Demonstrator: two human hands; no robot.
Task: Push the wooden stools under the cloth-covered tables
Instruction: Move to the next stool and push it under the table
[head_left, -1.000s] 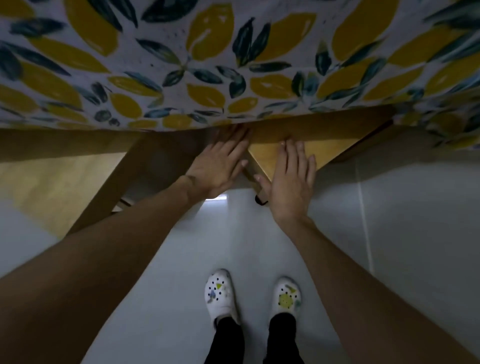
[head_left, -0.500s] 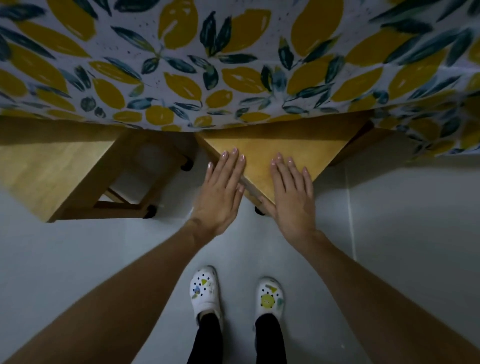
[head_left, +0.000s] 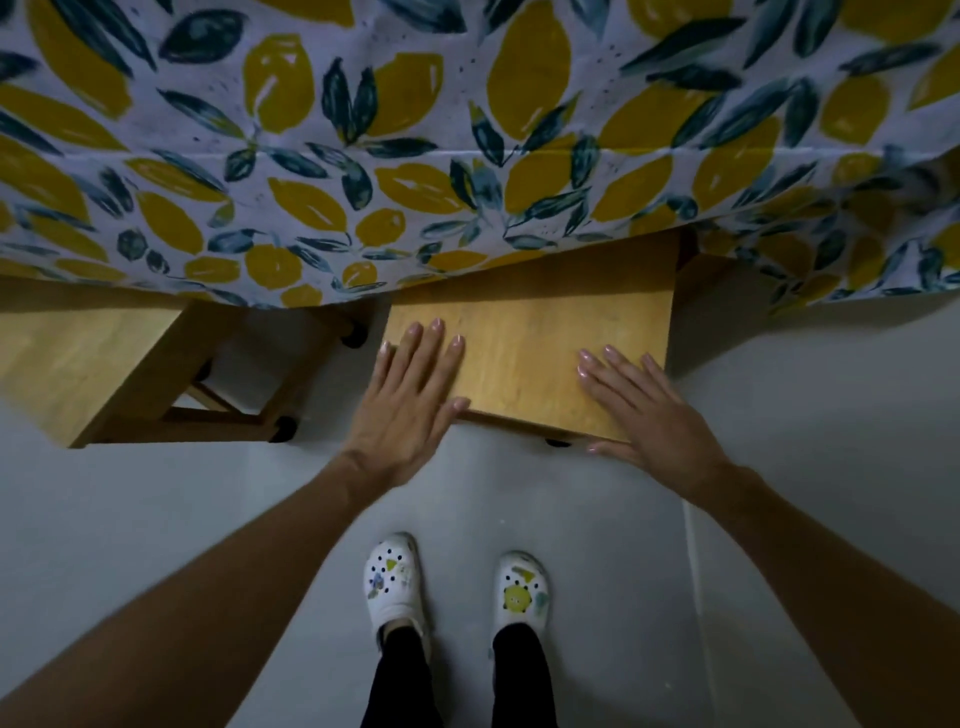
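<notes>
A wooden stool (head_left: 530, 358) stands in front of me, its far half hidden under the hanging lemon-print tablecloth (head_left: 415, 156). My left hand (head_left: 410, 400) lies flat on the seat's near left corner, fingers spread. On the near right corner rests my right hand (head_left: 639, 410), flat too, with its thumb against the front edge. Neither hand grips anything. A second wooden stool (head_left: 78, 358) sits at the left, its seat partly under the cloth and its legs and black feet showing.
The grey floor (head_left: 156, 519) spreads around my feet in white clogs (head_left: 395, 582). A floor seam (head_left: 693, 571) runs down at the right. The cloth hangs lower at the far right (head_left: 857, 249).
The stool has turned from corner-on to square with the table edge. My hands have spread apart to its two near corners. The view has pulled back and shifted, showing more of the left stool.
</notes>
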